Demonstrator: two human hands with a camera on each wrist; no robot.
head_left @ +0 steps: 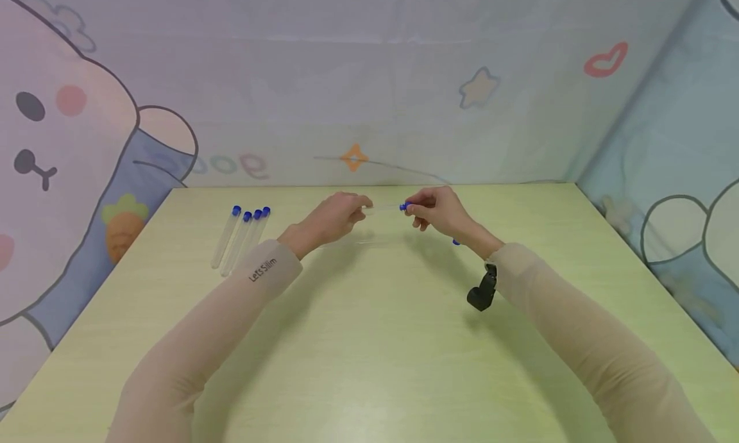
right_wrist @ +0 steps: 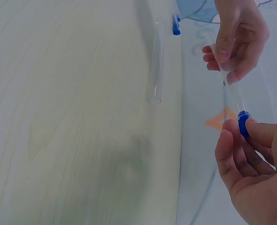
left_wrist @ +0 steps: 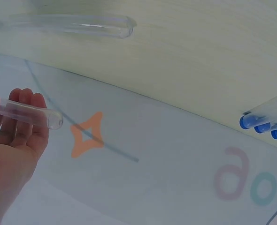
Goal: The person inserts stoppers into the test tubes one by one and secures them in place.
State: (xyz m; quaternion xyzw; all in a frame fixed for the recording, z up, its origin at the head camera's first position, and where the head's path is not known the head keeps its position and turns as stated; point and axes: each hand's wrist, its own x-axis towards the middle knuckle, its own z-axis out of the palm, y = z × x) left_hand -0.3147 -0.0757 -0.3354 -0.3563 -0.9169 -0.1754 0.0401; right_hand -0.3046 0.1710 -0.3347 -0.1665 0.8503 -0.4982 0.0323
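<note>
My left hand [head_left: 335, 215] grips a clear test tube [left_wrist: 33, 115] between thumb and fingers, its rounded end toward the left in the head view and its mouth toward my right hand [head_left: 441, 211]. Thumb and fingertips of the right hand pinch a blue cap [right_wrist: 243, 123], which sits right at the tube's mouth. Both hands are raised above the table near its far edge. Below them, an uncapped clear tube [right_wrist: 156, 65] lies on the table. A second blue cap [head_left: 456, 242] shows beside the right wrist, partly hidden by it.
Several clear tubes with blue caps [head_left: 247, 217] lie side by side on the left of the light wooden table [head_left: 369, 347]. Behind the table's far edge hangs a patterned cloth backdrop [head_left: 346, 77]. A black strapped device [head_left: 482, 292] hangs from the right wrist.
</note>
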